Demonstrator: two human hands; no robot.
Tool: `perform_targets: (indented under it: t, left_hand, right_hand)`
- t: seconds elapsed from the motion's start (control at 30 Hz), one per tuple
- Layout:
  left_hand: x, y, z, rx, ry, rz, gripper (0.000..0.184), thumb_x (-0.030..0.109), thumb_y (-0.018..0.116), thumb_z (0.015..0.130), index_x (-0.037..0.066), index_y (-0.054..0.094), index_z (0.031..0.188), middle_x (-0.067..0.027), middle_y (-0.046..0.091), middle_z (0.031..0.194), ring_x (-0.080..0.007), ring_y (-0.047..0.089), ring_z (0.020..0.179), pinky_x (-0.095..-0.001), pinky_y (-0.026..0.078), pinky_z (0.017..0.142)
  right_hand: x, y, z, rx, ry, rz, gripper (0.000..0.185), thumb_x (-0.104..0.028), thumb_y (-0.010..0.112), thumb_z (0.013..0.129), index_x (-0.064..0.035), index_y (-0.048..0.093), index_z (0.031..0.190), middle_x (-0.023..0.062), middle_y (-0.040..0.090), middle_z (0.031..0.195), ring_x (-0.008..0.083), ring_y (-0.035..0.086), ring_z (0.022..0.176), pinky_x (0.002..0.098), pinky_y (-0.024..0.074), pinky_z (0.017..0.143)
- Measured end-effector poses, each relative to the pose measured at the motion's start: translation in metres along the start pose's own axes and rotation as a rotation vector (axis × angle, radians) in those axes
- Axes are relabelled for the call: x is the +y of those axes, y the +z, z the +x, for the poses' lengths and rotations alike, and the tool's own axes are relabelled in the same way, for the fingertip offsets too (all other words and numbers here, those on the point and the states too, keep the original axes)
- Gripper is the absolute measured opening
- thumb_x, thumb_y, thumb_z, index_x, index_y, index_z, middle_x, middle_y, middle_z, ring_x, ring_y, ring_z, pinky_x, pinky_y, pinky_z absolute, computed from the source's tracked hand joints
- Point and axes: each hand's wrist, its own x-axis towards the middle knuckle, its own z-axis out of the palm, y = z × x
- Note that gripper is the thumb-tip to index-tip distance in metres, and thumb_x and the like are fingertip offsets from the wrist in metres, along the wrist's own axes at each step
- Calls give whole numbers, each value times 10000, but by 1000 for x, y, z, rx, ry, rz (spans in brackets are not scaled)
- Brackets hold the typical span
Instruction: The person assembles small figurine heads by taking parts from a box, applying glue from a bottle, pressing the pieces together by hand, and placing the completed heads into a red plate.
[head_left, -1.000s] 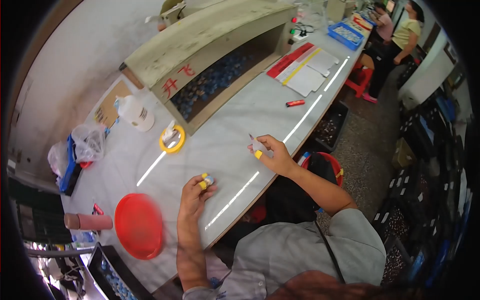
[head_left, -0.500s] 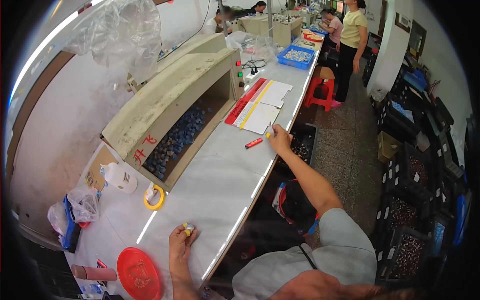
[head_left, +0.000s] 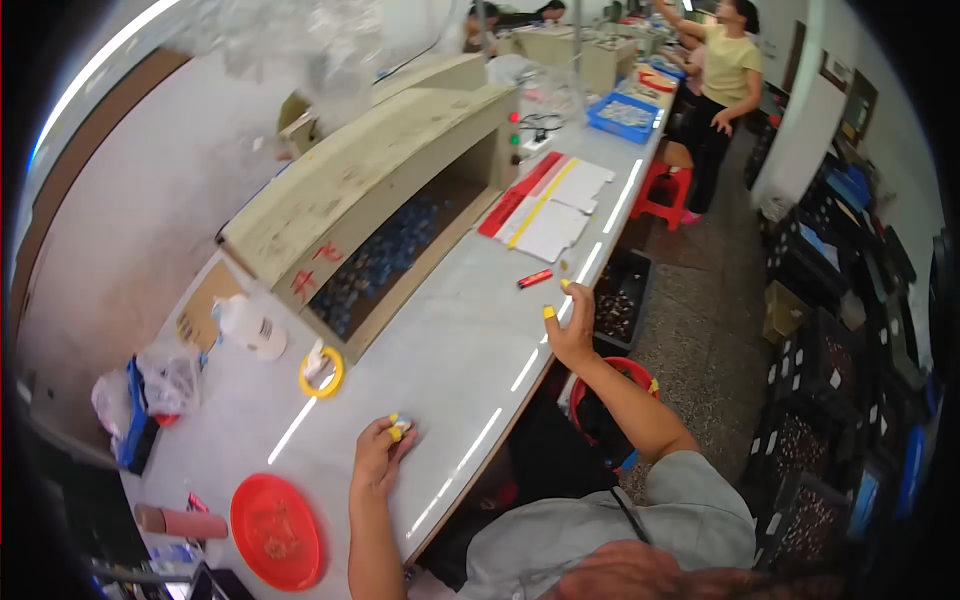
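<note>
Piece: is being pinched between fingertips of left hand.
Right hand: thumb and finger are standing apart, gripping nothing visible.
Red stick: is lying just left of right fingertips, long axis slanting crosswise.
Writing: machine is bearing two blurred red characters.

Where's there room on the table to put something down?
The biggest bare patch on the grey table lies between the beige machine, the yellow tape roll, the small red tube and the left hand. A smaller one lies between the tape roll and red tray. It's crowded around the plastic bags and pink flask.
</note>
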Motion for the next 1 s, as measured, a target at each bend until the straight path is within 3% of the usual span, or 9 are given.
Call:
perform_targets:
  t: [0.07,0.13,0.2,0.3,0.53,0.73,0.83,0.9,1.0]
  left_hand:
    - [0,-6,1,-41,-16,0,225,25,589,938,-48,574,1150,-151,664,1104,-210,684,969,-262,580,869]
    - [-1,-11,1,-79,-4,-37,223,14,588,938,-52,572,1150,-165,672,1105,-217,697,952,-265,594,851]
    - [-7,-16,4,-114,7,-52,229,5,581,938,-55,568,1159,-171,678,1103,-221,705,942,-272,600,846]
    - [-14,-17,7,-116,51,-59,245,-3,576,938,-57,561,1177,-172,684,1096,-229,714,932,-285,606,843]
    - [-11,-16,6,-108,35,-103,268,8,587,941,-41,564,1203,-161,686,1098,-219,713,933,-279,602,840]
    - [-11,-18,8,-125,23,-104,275,10,595,938,-36,565,1208,-155,685,1102,-216,711,944,-280,599,843]
    - [-12,-22,7,-113,20,-119,270,6,589,938,-40,561,1203,-162,683,1107,-220,710,944,-282,599,844]
    - [-13,-20,9,-111,14,-105,256,4,591,938,-36,560,1190,-168,680,1100,-224,713,931,-283,603,835]
    - [-10,-15,6,-79,10,-87,244,-4,589,934,-26,563,1176,-166,680,1079,-222,716,902,-279,610,806]
  right_hand:
    - [-30,14,-3,-155,-14,202,437,10,672,771,-6,507,1175,168,575,1076,348,559,1011,439,444,916]
    - [-63,33,5,-188,-78,316,305,54,645,777,-2,567,1066,147,600,942,305,597,855,378,495,763]
    - [-83,56,5,-315,-38,413,255,47,648,797,-9,590,1039,132,611,878,283,614,771,359,505,689]
    - [-106,90,5,-442,-16,472,234,39,649,815,-21,601,1037,121,621,860,267,632,749,351,513,666]
    - [-81,185,34,-492,144,417,223,22,619,840,-32,629,1056,130,654,945,300,656,847,385,524,761]
    - [-65,243,84,-595,34,27,290,-84,678,815,-34,646,1099,164,669,967,348,643,952,444,525,833]
    - [-68,263,87,-624,-80,-61,281,-181,721,804,-42,693,1046,171,666,966,346,635,986,453,521,853]
    - [-74,269,87,-695,-25,-115,251,-239,734,796,-52,732,964,175,661,953,352,636,978,458,522,850]
    - [-73,273,83,-709,-18,-193,222,-234,714,802,-40,726,909,176,657,942,356,636,988,460,526,845]
